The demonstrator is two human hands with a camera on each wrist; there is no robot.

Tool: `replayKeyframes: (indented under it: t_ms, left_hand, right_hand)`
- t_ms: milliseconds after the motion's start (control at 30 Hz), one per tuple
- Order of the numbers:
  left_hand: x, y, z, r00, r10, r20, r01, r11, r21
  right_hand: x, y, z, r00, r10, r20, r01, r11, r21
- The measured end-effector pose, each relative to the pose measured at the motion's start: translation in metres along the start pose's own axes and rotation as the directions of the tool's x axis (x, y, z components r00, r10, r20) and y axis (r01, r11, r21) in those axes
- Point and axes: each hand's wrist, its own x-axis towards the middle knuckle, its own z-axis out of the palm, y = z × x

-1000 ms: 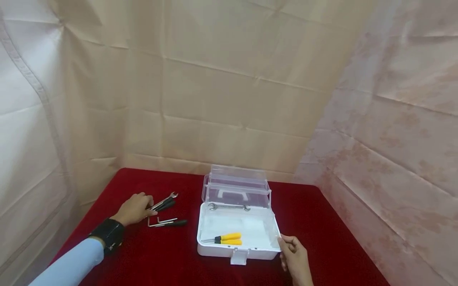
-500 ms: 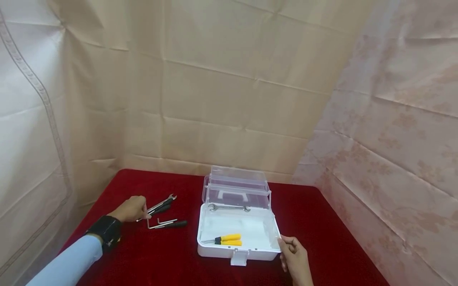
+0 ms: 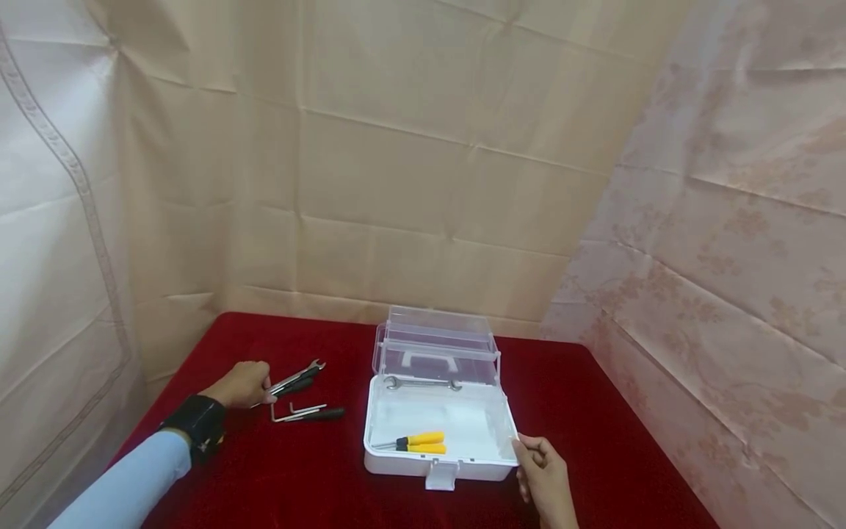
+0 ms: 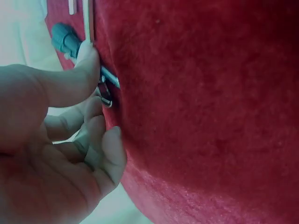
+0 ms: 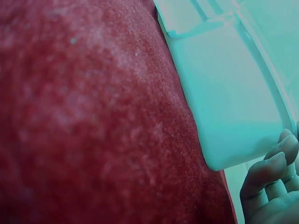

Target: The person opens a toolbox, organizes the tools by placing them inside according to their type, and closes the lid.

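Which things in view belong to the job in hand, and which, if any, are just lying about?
Likely part of the job:
open white box, held by the right hand
yellow-handled tools inside it
wrench at its back
loose wrench, black-handled tools and L-shaped keys by the left hand

Apparently just surroundings:
red cloth
hanging sheets

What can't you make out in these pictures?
Head view: whether the left hand grips the loose wrench; its fingers hide the contact.
Head view: any writing on the other wrench, at the back of the white box; too small.
Left wrist view: ends of two metal bars, cut by the top edge.
Right wrist view: part of the right hand, cut by picture edges.
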Motion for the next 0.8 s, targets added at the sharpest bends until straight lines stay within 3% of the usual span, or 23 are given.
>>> replayKeyframes:
  t_ms: [233, 500, 800]
  left_hand:
    - [-0.003, 0.002, 0.003, 0.999, 0.011, -0.035, -0.013, 0.999, -0.035]
    - [-0.002, 0.01, 0.005, 0.988, 0.066, -0.137, -0.059, 0.997, 0.052]
    - [-0.004, 0.016, 0.006, 0.992, 0.054, -0.116, -0.049, 0.998, 0.05]
  right_hand:
    - [0.0, -0.001, 0.0, 1.0, 0.008, -0.002, -0.008, 1.0, -0.006]
    - [0.0, -0.003, -0.003, 1.0, 0.003, -0.025, -0.003, 1.0, -0.005]
    - [-0.003, -0.002, -0.006, 1.0, -0.005, -0.017, 0.004, 1.0, -0.019]
